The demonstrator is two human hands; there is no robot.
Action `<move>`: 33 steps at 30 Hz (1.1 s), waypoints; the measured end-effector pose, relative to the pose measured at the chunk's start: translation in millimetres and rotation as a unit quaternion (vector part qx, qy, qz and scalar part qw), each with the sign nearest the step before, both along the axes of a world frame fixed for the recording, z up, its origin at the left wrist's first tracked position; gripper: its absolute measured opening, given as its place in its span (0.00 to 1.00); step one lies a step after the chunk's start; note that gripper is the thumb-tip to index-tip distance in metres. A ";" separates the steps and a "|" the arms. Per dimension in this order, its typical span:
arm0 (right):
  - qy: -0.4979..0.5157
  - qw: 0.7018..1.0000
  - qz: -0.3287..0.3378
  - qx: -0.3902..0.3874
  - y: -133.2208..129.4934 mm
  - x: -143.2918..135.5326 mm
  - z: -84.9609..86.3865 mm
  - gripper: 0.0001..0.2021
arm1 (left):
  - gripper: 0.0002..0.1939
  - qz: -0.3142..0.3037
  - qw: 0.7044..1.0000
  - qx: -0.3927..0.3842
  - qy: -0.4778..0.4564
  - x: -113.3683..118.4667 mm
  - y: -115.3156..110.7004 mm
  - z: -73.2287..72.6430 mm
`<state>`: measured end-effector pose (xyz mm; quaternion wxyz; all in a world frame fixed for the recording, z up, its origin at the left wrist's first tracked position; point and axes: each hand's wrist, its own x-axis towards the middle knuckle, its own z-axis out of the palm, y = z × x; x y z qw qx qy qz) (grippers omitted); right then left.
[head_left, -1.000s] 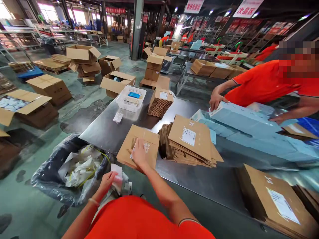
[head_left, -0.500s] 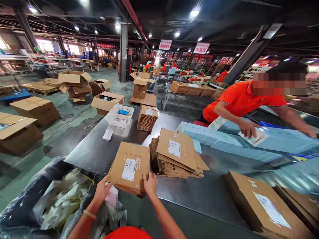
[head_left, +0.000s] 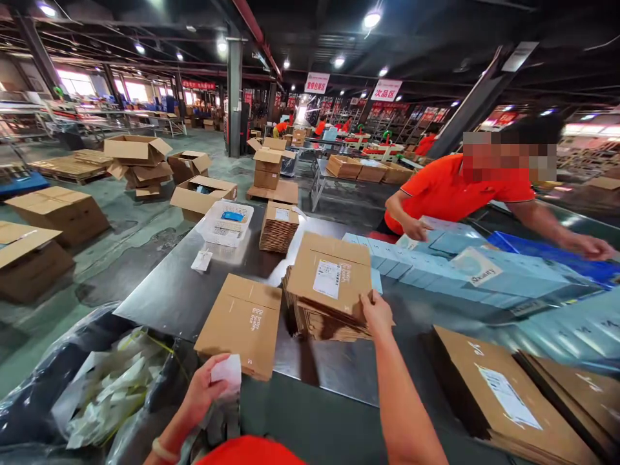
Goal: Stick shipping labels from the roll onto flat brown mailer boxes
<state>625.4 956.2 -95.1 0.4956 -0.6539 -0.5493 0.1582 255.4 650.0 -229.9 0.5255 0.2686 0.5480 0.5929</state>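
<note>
My right hand [head_left: 376, 314] grips the lower right corner of a flattened cardboard box [head_left: 310, 248] with a printed white label. That box is over a pile of folded cardboard boxes [head_left: 320, 321]; I cannot tell whether it rests fully on them. Low in front of me, my left hand [head_left: 208, 382] pinches a white label [head_left: 227, 372], its printed side not readable. Just beyond the left hand lies a small stack of flat boxes [head_left: 239, 316], whose top one has white lettering but no label.
A black-lined bin [head_left: 111, 387] of crumpled backing paper stands left of the metal table [head_left: 165, 290]. Farther back are a white basket [head_left: 225, 226] and a bundle of boxes [head_left: 278, 229]. On the right, a co-worker [head_left: 465, 194] reaches over light-blue boxes [head_left: 411, 265]; labelled cardboard stacks [head_left: 504, 381] lie nearer.
My right hand has moved the labelled box from the near stack right onto the pile. My left hand has let go of it, dropped lower and taken a white label. The co-worker's hands have shifted.
</note>
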 end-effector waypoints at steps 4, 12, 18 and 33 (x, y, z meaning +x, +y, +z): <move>-0.043 0.983 0.171 -0.055 -78.2 -79.1 -34.3 0.23 | 0.32 0.062 0.998 0.012 0.006 12.4 -11.3 4.4; 0.131 0.734 0.576 -0.335 -229.7 -222.9 -162.1 0.13 | 0.39 0.261 0.959 -0.087 -0.069 -24.1 -18.9 1.8; 0.202 0.793 0.474 -0.325 -223.8 -257.9 -151.6 0.14 | 0.49 0.182 0.976 -0.100 -0.071 -14.0 -30.6 -21.8; 0.146 0.829 0.468 -0.268 -229.4 -231.8 -142.9 0.07 | 0.33 0.067 0.987 -0.144 0.022 -13.1 -22.5 2.6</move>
